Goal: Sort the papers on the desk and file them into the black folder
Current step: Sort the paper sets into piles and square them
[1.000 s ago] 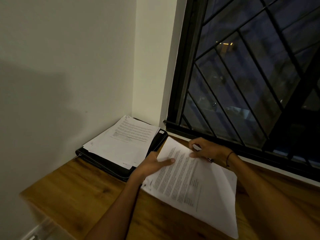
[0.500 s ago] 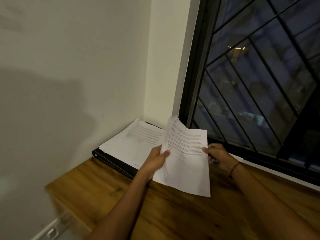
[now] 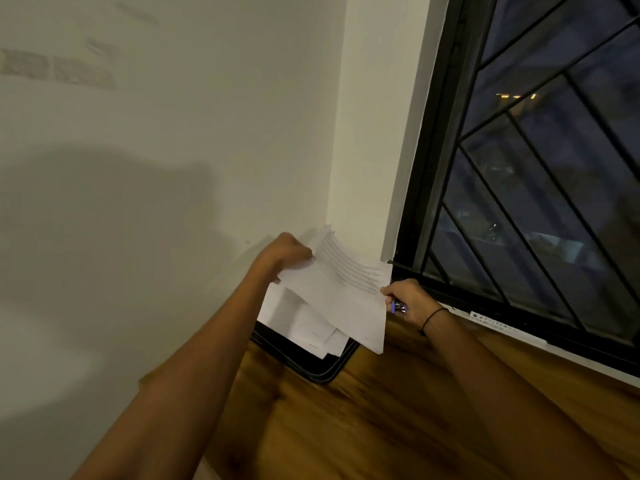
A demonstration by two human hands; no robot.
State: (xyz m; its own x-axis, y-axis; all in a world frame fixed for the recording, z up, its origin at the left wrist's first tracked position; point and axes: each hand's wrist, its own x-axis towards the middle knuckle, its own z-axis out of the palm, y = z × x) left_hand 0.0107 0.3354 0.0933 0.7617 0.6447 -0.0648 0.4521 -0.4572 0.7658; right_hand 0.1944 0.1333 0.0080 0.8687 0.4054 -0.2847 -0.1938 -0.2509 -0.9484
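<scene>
A black folder (image 3: 323,370) lies in the desk's far corner against the wall, with a stack of white papers (image 3: 304,327) on it. Above that stack I hold a printed sheet (image 3: 346,299), tilted. My left hand (image 3: 282,252) grips its far left edge. My right hand (image 3: 407,299) pinches its right edge and also has a blue pen (image 3: 396,306) tucked in its fingers. A black band circles my right wrist. The sheet hides most of the stack and the folder's far part.
The wooden desk (image 3: 363,427) runs toward me. A pale wall (image 3: 156,185) closes the left side. A dark window with black diagonal bars (image 3: 536,185) stands to the right, with a white sill strip (image 3: 502,325) along its base.
Both hands have carried the printed sheet leftward and away from me, from the desk's middle to above the papers on the folder. My view has swung to follow.
</scene>
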